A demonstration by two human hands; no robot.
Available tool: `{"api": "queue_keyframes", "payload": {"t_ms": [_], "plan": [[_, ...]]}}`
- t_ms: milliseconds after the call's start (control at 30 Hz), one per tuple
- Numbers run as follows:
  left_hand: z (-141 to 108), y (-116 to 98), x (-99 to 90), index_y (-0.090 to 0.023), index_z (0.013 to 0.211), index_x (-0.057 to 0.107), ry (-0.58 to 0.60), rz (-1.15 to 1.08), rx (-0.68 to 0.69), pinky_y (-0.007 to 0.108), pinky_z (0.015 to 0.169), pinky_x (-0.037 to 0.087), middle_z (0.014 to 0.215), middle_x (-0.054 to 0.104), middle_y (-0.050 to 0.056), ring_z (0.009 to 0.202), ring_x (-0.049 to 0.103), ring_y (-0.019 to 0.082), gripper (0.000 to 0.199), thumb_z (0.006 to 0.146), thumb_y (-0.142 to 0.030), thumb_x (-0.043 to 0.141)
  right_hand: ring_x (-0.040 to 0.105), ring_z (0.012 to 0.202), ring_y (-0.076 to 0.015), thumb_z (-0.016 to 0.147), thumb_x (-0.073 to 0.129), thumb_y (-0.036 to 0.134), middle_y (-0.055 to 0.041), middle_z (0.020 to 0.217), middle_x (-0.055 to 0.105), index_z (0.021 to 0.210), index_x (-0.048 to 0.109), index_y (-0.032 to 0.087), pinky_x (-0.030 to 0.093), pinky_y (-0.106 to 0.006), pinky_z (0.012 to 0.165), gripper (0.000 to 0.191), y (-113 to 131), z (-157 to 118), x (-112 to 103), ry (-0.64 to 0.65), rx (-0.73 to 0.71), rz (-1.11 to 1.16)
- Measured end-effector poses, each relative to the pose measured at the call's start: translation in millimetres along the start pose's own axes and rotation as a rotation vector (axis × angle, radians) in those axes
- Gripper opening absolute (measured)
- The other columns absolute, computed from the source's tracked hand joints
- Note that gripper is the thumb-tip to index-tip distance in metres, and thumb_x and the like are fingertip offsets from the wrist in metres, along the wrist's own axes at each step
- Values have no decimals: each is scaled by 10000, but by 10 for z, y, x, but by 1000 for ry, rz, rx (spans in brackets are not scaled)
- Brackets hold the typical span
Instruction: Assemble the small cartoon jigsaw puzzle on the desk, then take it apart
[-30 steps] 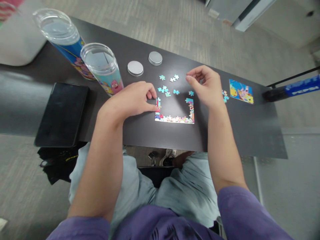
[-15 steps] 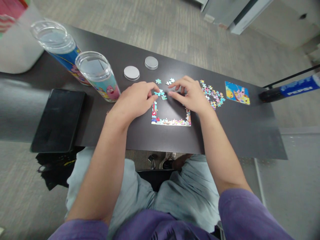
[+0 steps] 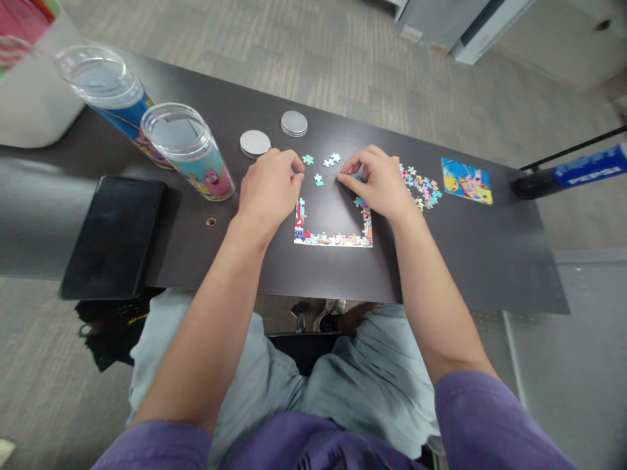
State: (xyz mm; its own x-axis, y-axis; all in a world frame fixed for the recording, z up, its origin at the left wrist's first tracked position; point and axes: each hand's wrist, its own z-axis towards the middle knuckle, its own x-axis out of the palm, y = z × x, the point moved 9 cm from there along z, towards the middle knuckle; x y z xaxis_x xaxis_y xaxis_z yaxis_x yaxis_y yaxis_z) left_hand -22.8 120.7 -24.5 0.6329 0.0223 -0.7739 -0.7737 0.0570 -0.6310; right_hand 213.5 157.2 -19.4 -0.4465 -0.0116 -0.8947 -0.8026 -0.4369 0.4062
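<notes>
My left hand point(image 3: 271, 189) has its fingers curled and thumb close to the index finger, left of a loose blue puzzle piece point(image 3: 319, 180); whatever is in it is hidden. Across from it, my right hand point(image 3: 376, 181) is closed in a pinch, and a bit of blue puzzle piece point(image 3: 360, 177) shows among its fingers. Below both hands lies a partly joined puzzle border point(image 3: 334, 240), made of a bottom row and two sides. A green-blue piece point(image 3: 307, 159) and a small group of pale blue pieces point(image 3: 332, 160) lie farther back.
Beside my right hand is a heap of loose pieces point(image 3: 422, 187), then a picture card point(image 3: 467, 181) and a Pepsi bottle point(image 3: 568, 173). Two round lids point(image 3: 255, 141), two clear-topped canisters point(image 3: 189, 150) and a black tablet point(image 3: 115, 235) are to the left.
The blue cluster between my hands has come apart, leaving one piece there. My hands have drawn apart slightly, the left one turning more upright. My right hand has closed into a pinch.
</notes>
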Motion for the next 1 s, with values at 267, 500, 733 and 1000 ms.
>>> {"api": "queue_keyframes", "payload": {"t_ms": [267, 500, 733, 1000], "plan": [[-51, 55, -37, -282, 1208, 870, 46, -107, 86, 466, 992, 622, 1172, 863, 72, 989, 764, 289, 150, 1148, -215, 750, 792, 1368, -435, 1233, 855, 365, -112, 1450, 831, 1500, 907, 373, 504, -664, 1280, 272, 396, -24, 165, 100, -81, 1], [-30, 65, -12, -291, 1180, 873, 27, -104, 108, 453, 966, 593, 1137, 844, 59, 976, 750, 292, 151, 1136, -190, 769, 798, 1255, -416, 1202, 893, 390, -118, 1390, 833, 1261, 888, 313, 494, -678, 1292, 97, 344, 7, 156, 112, -27, 5], [-19, 101, -20, -295, 1162, 870, 45, -111, 113, 463, 956, 583, 1103, 842, 56, 958, 751, 298, 147, 1124, -187, 778, 791, 1340, -434, 1233, 815, 386, -105, 1341, 866, 1188, 888, 325, 473, -659, 1287, 106, 309, -43, -3, 105, -36, 19], [-16, 99, -38, -307, 1155, 868, 63, -113, 116, 449, 973, 604, 1091, 848, 47, 982, 754, 290, 137, 1119, -207, 781, 759, 1345, -428, 1211, 866, 502, -98, 1332, 837, 1080, 847, 317, 464, -630, 1300, 227, 290, -63, 36, 172, -50, 48]]}}
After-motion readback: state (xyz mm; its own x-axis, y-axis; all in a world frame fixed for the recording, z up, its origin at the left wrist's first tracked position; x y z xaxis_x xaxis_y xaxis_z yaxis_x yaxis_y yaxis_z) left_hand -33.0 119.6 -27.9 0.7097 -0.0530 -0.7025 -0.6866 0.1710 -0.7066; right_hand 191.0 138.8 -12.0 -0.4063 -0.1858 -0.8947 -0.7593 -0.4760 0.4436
